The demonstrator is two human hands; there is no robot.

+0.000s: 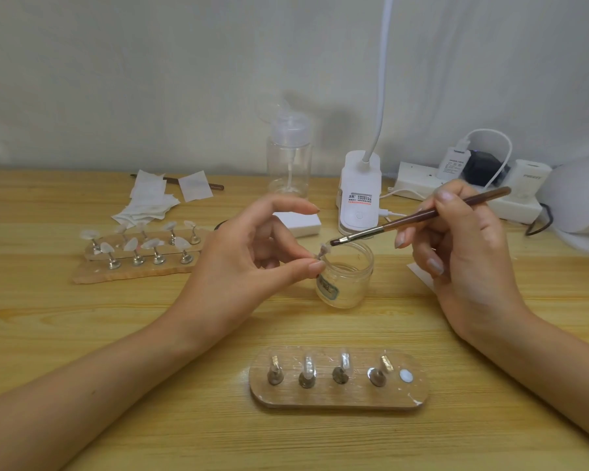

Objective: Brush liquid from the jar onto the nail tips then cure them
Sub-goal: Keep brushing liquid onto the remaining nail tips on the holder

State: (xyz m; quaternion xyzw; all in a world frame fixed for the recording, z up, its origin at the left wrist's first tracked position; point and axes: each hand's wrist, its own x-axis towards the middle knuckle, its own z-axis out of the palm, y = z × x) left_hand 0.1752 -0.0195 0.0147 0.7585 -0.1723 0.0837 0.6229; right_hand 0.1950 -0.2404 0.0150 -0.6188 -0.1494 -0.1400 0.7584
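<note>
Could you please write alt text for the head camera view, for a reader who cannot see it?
A person's left hand pinches a small pale nail tip by an open clear jar, while the right hand holds a brown wooden-handled brush close to it. A rounded wooden stand with four metal holders lies nearer.

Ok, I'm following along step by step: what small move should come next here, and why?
Probably ease the brown-handled brush the last bit onto the small pale nail tip: the right hand holds its bristles close beside the tip, which the left hand pinches over the open clear jar.
</note>
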